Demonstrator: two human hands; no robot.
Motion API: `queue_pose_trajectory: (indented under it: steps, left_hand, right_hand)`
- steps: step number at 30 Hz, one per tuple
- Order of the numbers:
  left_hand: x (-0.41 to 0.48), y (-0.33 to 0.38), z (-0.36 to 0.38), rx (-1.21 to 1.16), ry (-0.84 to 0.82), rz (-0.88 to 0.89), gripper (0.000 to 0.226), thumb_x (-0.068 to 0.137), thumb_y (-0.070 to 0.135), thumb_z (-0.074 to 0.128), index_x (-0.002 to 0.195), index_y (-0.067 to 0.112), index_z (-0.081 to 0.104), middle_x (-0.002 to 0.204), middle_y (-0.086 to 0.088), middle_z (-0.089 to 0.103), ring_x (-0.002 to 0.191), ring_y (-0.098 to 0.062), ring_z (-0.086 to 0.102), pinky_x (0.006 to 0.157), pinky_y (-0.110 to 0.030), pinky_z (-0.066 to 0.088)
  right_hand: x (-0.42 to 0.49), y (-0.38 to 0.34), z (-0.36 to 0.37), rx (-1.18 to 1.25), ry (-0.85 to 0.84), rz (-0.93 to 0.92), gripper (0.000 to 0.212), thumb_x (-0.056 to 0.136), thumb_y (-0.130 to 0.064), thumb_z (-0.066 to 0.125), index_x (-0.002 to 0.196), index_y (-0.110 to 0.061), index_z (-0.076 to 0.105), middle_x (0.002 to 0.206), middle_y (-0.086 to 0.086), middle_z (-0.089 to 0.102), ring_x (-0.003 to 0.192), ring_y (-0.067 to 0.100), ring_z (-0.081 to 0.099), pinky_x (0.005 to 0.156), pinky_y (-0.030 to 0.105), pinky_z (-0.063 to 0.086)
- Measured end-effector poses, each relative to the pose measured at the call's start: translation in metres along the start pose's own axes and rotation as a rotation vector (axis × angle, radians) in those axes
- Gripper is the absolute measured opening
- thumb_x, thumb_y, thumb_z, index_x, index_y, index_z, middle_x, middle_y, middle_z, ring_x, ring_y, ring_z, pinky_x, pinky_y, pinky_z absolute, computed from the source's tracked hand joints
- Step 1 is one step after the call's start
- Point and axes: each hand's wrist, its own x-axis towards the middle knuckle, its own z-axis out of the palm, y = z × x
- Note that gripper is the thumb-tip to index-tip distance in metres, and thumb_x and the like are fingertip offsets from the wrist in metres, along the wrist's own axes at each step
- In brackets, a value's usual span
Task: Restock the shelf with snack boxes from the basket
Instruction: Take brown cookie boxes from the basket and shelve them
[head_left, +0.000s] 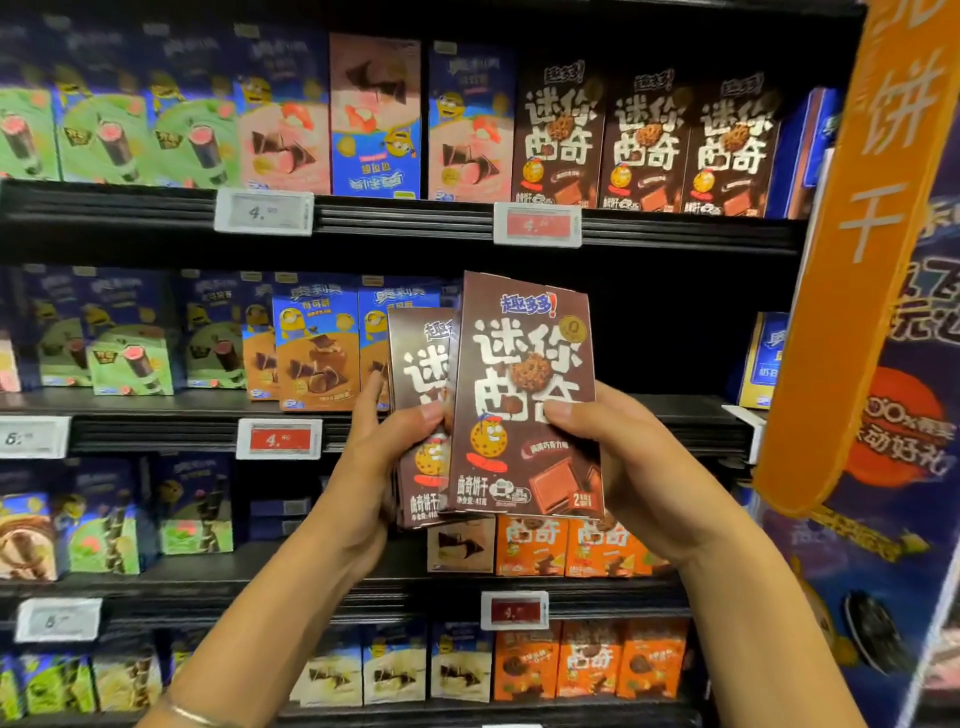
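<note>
Both my hands hold brown cookie boxes up in front of the second shelf. My right hand (618, 457) grips the front brown box (524, 364), thumb across its face. My left hand (384, 457) grips a stack of brown boxes (418, 358) just behind and to the left, thumb on the front one. Three matching brown boxes (644, 145) stand on the top shelf at the right. A dark empty gap (670, 343) on the second shelf lies behind and right of the held boxes. The basket is out of view.
Blue, green and pink snack boxes (311, 343) fill the shelves to the left. Orange boxes (561, 545) stand on the lower shelves. Price tags (537, 224) clip the shelf edges. An orange hanging banner (852, 249) and a blue poster bound the right side.
</note>
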Motion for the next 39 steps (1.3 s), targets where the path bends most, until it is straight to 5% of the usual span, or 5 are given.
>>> queue_pose_trajectory:
  steps: [11,16,23,29,39]
  left_hand:
    - [0.01,-0.006,0.002,0.042,0.065,0.02,0.118,0.054,0.041,0.086,0.162,0.033,0.039,0.132,-0.007,0.075,0.099,-0.03,0.079,0.084,-0.047,0.061]
    - [0.009,0.001,-0.006,0.016,0.084,0.035,0.108,0.055,0.038,0.086,0.156,0.029,0.046,0.133,-0.008,0.075,0.095,-0.027,0.08,0.068,-0.038,0.065]
    - [0.006,0.003,-0.012,0.037,0.057,0.016,0.103,0.056,0.038,0.085,0.152,0.027,0.05,0.125,-0.009,0.078,0.093,-0.027,0.081,0.069,-0.037,0.065]
    - [0.007,0.004,-0.016,0.01,0.053,-0.01,0.107,0.054,0.036,0.083,0.154,0.013,0.052,0.117,-0.013,0.08,0.086,-0.027,0.081,0.065,-0.035,0.065]
    - [0.008,0.002,-0.02,0.004,0.038,-0.01,0.103,0.052,0.038,0.082,0.148,0.011,0.057,0.113,-0.012,0.081,0.083,-0.027,0.081,0.063,-0.035,0.065]
  right_hand:
    - [0.011,0.003,-0.031,0.019,0.005,-0.052,0.043,0.083,-0.026,0.066,0.122,-0.009,0.064,0.115,0.011,0.075,0.102,0.028,0.074,0.079,0.041,0.062]
    - [0.031,0.008,-0.056,0.216,0.175,-0.097,0.029,0.084,-0.02,0.07,0.111,-0.012,0.07,0.108,0.011,0.077,0.09,0.024,0.076,0.071,0.036,0.062]
    - [0.099,0.042,-0.087,-0.317,0.547,-0.118,0.044,0.092,-0.018,0.074,0.125,-0.017,0.044,0.109,-0.001,0.07,0.079,0.002,0.073,0.053,0.011,0.053]
    - [0.159,0.061,-0.102,-0.58,0.532,0.005,0.045,0.091,-0.028,0.076,0.116,-0.013,0.041,0.119,0.012,0.064,0.098,0.025,0.069,0.081,0.043,0.061]
    - [0.212,0.063,-0.109,-1.116,0.417,0.222,0.035,0.104,-0.018,0.049,0.124,0.008,0.061,0.132,0.029,0.06,0.12,0.041,0.057,0.098,0.04,0.045]
